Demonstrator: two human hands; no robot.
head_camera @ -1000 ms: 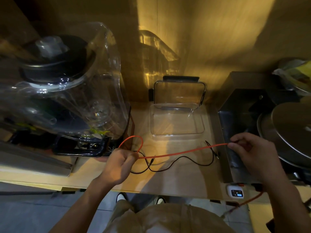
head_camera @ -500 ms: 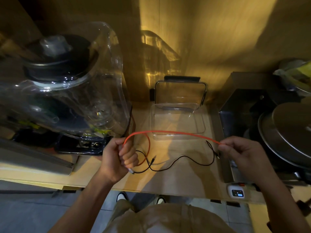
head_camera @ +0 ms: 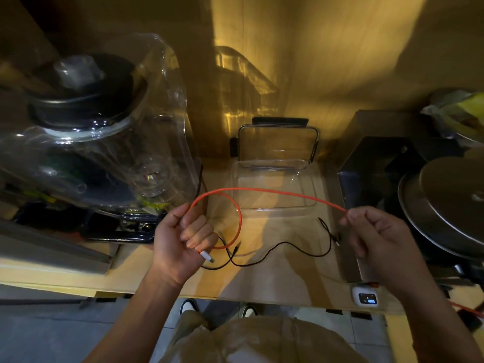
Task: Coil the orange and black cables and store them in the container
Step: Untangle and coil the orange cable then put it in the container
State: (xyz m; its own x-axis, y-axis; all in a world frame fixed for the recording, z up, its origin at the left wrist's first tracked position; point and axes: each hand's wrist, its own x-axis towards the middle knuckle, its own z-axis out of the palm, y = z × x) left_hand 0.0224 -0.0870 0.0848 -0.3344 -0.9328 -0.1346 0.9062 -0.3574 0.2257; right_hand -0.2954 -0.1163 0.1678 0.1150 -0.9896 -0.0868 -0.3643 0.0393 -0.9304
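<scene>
Holding the orange cable point(head_camera: 275, 191) in both hands, I had my left hand point(head_camera: 183, 239) fisted around one loop, white plug poking out the bottom so the end couldn't slip. My right hand point(head_camera: 377, 239) pinched the free run between thumb and fingertips, keeping it taut enough to lay the next turn, I guess. Black cable point(head_camera: 277, 248) was lying loose on the wooden surface point(head_camera: 275, 281), untouched. Clear container point(head_camera: 272, 189) sat open just behind the cables, lid propped up, so dropping coils in should be easy.
</scene>
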